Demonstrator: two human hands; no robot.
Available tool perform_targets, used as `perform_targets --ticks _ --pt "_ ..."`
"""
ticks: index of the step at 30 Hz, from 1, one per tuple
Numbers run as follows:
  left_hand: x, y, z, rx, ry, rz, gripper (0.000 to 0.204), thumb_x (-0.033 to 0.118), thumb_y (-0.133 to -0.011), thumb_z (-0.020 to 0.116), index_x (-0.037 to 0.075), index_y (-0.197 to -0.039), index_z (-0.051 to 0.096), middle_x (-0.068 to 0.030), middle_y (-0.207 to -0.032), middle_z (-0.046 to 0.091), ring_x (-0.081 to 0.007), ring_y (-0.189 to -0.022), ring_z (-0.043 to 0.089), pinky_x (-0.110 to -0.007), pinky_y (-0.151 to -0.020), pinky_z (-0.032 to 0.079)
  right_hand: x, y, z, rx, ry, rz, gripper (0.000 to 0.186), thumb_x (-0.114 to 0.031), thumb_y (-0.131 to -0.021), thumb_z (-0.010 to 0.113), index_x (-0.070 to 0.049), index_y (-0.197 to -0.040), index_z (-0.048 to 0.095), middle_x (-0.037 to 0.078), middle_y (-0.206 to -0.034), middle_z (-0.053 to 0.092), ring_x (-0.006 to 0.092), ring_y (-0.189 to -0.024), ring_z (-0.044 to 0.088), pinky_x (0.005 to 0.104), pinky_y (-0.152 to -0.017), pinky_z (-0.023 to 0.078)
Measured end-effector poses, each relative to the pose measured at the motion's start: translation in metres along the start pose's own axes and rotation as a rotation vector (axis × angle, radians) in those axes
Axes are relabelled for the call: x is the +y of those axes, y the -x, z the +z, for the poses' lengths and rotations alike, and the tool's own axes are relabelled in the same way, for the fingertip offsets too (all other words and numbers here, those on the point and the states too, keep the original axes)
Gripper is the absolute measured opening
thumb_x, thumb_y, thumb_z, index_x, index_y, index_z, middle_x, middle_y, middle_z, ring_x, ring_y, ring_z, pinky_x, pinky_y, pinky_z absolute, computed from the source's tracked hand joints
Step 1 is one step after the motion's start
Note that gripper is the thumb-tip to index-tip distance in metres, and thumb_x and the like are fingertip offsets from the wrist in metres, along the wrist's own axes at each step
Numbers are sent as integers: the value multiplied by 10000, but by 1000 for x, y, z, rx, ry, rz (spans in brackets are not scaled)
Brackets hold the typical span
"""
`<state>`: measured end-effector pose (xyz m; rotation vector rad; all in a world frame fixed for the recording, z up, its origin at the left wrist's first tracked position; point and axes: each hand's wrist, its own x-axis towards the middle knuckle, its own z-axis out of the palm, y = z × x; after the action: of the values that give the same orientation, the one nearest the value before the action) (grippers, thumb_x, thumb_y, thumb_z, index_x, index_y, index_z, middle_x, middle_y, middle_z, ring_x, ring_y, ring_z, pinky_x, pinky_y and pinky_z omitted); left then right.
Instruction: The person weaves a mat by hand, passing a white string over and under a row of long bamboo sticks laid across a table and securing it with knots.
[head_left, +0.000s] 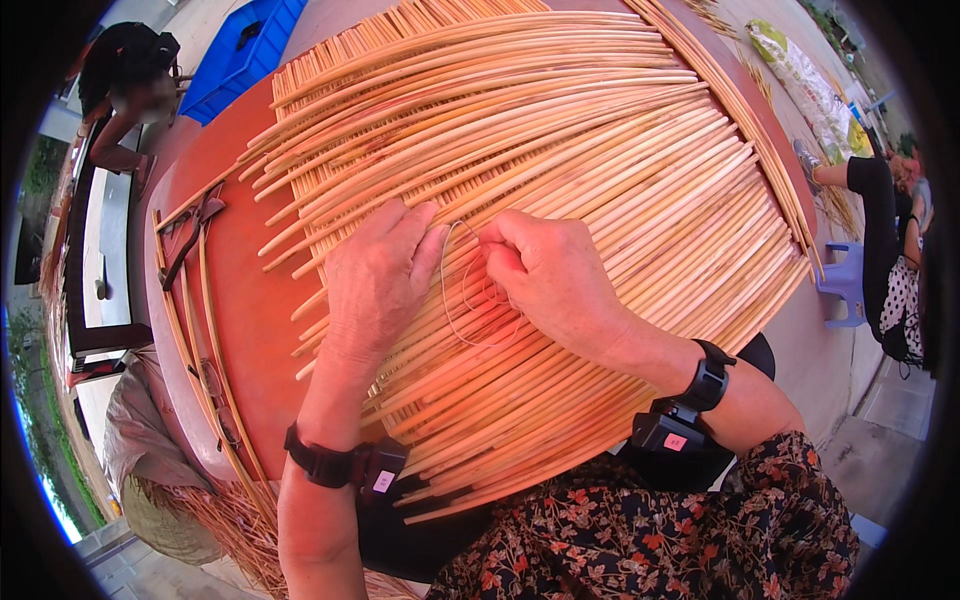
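Observation:
A wide panel of peeled pale willow rods (690,215), laid side by side in a fan, covers most of the table in front of me. My left hand (385,275) rests over the rods' left part, thumb and fingertips pressed together at one end of a thin pale thread (447,290). Just right of it, my right hand (550,275) is closed in a pinch on the same thread. The thread hangs in loose loops over the rods between both hands. The fingertips partly hide where it is gripped.
Dark-handled pliers or cutters (190,235), eyeglasses (218,400) and loose rods (205,310) lie on the red tabletop (250,290) at left. Beyond are a blue crate (240,60) and a bent-over person (120,90). At right, another person (890,230) sits near a blue stool (845,285).

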<state>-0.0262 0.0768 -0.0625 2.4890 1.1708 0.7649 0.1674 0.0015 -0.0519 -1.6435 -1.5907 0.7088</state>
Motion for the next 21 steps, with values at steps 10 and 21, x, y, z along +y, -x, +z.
perform_targets --ticks 10,21 --pt "1 -1 -1 -9 0 -9 232 153 -998 783 18 -1186 776 -138 -950 695 -361 -838 707 -418 -716 554 -1 -1 0 0 -6 11 153 -51 -983 675 33 -1079 760 189 -831 773 290 -732 775 367 -677 599" --pt "2 -2 -3 -8 16 6 223 144 -1001 776 11 -1181 776 -138 -948 694 -362 -834 706 -421 -717 553 -1 -1 6 54 -4 1 142 -56 -990 689 28 -1085 753 219 -848 763 358 -764 769 404 -694 604"
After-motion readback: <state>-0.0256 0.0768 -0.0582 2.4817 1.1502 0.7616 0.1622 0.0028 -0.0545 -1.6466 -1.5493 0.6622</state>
